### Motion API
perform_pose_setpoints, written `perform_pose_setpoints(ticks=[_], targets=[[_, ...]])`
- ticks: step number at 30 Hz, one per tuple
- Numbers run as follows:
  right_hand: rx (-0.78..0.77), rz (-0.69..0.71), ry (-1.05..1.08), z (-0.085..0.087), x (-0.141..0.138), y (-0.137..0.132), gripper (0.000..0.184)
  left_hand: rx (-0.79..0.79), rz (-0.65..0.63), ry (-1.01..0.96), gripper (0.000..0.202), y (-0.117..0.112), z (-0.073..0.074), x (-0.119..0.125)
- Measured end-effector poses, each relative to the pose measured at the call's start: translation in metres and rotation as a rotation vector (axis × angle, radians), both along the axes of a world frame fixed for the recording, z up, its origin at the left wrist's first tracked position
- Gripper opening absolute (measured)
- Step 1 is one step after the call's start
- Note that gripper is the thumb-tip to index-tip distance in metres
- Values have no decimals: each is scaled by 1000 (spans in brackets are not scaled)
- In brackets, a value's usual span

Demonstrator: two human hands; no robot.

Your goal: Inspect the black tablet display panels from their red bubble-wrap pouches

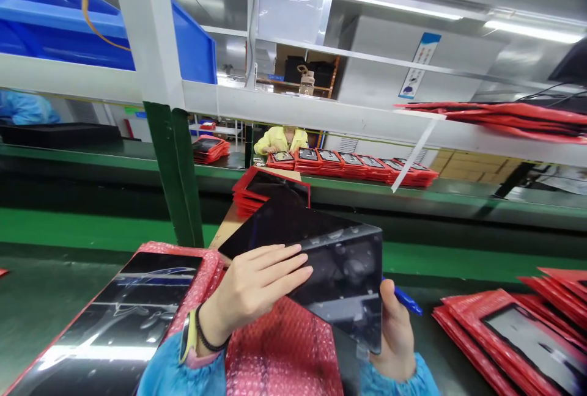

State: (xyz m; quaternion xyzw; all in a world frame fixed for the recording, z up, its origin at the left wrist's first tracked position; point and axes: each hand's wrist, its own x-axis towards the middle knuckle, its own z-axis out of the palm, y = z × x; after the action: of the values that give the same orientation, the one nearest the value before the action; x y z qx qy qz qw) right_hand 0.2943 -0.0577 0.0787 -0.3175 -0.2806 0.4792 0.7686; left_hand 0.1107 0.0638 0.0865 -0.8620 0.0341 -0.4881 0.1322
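A glossy black glass panel (339, 286), like a screen, is tilted up in front of me. My left hand (261, 280) lies across its left part, fingers stretched out flat on the surface. At the panel's right edge, my right hand (395, 335) grips it, thumb in front and fingers hidden behind. A blue pen (408, 301) sticks out beside the right thumb; how it is held is hidden. Red bubble wrap (279, 353) lies under the panel. To the left, another black panel (123, 316) rests on red bubble wrap and mirrors the lights.
Red bubble-wrap pouches (504, 329) are piled at right. Behind the panel stands another red stack (250, 197) on cardboard. A white and green post (177, 182) rises at left. Across the line, a person in yellow (282, 139) works at a row of red packs (343, 164).
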Motion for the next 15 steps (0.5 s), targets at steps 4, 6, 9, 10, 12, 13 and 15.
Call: perform_pose_setpoints(ticks=[4,6,9,10,12,13,15], targets=[[63,-14,-11,-15,1,-2,31,-93,-113,37,27,-17,11,2],[82,-43,-42,-26,4,-4,39,-130,-231,88,33,-29,15,3],[94,-75,-93,-40,9,-7,51,-145,-310,91,13,-41,18,2],[93,-75,-108,-43,10,-8,54,-148,-315,88,9,-42,19,0],[86,-65,-131,-47,13,-10,59,-173,-306,80,13,-43,20,-2],[82,-61,-137,-48,14,-11,62,-199,-291,67,14,-43,21,-4],[76,-61,-139,-49,14,-13,65,-257,-276,31,10,-43,23,-6]])
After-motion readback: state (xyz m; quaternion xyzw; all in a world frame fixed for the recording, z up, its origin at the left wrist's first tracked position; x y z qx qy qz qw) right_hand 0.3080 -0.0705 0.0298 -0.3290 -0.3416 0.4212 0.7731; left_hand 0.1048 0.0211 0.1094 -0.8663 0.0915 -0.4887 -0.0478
